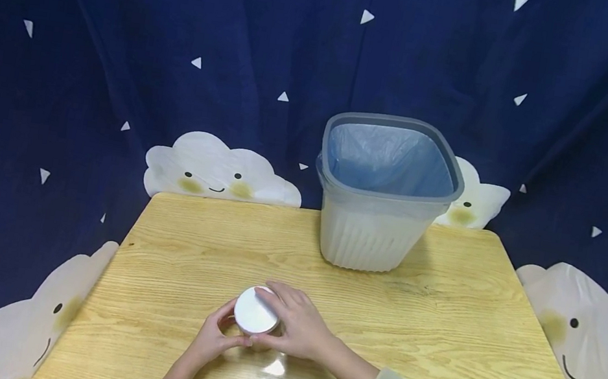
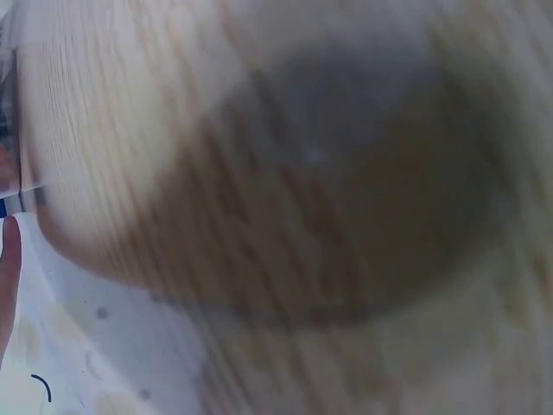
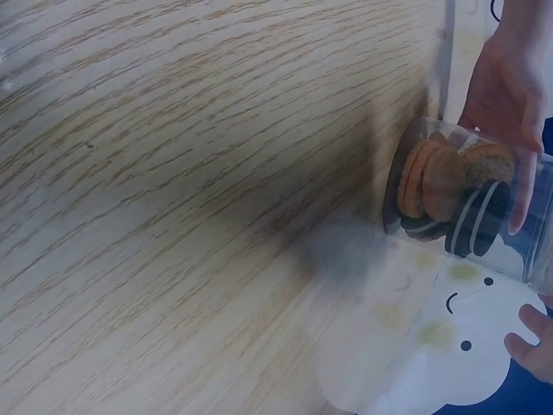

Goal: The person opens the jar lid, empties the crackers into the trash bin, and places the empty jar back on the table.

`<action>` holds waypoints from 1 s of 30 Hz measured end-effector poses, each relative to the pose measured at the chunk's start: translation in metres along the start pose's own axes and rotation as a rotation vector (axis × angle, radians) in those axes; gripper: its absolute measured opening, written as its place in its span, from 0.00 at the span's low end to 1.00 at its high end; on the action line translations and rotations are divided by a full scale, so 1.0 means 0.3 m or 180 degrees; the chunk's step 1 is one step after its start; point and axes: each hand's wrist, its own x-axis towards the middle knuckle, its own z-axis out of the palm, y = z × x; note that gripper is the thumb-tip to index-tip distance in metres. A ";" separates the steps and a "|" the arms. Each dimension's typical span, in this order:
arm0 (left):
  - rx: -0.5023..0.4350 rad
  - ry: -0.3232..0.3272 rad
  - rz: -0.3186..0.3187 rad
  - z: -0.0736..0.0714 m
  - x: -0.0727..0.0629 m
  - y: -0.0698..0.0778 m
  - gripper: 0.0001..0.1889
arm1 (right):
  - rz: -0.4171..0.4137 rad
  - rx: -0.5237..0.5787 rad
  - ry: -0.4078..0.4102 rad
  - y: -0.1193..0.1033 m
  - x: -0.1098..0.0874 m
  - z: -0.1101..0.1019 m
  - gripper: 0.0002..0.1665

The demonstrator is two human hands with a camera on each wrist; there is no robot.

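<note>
1. Clear jar (image 3: 525,251), held at the near centre of the wooden table (image 1: 203,233); its white lid (image 1: 254,313) faces the head camera.
2. Jar contents: brown sandwich biscuits (image 3: 442,181) and, beside them, dark cream-filled biscuits (image 3: 471,225).
3. Left hand (image 1: 214,336), at eight o'clock of the lid, grasping the jar.
4. Right hand (image 1: 304,327), at three o'clock, fingers and thumb curled about the lid.
5. Pale bin (image 1: 365,231), grey-rimmed, upright on the table at one o'clock from the jar; inside, a translucent liner bag (image 1: 382,155).
</note>
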 end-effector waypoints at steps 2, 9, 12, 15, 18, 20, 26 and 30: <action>-0.0021 0.0032 -0.0030 0.000 0.004 -0.020 0.43 | 0.0015 0.0005 -0.0013 -0.002 0.001 0.001 0.48; -0.0040 0.0063 -0.0014 -0.002 0.016 -0.085 0.43 | 0.0069 -0.0008 -0.0056 -0.006 0.000 0.007 0.47; -0.0069 0.0056 0.0000 -0.003 0.014 -0.087 0.43 | 0.0063 -0.0026 -0.0035 -0.007 0.001 0.013 0.46; -0.0086 0.0052 -0.0031 -0.003 0.013 -0.086 0.43 | 0.0036 -0.0071 0.0001 -0.007 0.001 0.019 0.46; -0.0060 0.0006 -0.0076 -0.004 0.011 -0.082 0.43 | 0.0015 -0.0074 0.0036 -0.007 0.001 0.023 0.45; -0.0079 -0.0025 -0.0132 -0.004 0.011 -0.066 0.42 | 0.0004 -0.0071 0.0046 -0.006 0.001 0.024 0.45; -0.0141 -0.0091 -0.0224 -0.009 0.005 0.020 0.42 | 0.0029 -0.0065 -0.0027 -0.003 0.003 0.023 0.44; -0.0153 -0.0106 -0.0201 -0.009 0.006 0.022 0.42 | -0.0040 -0.0071 0.0000 0.005 0.005 0.023 0.44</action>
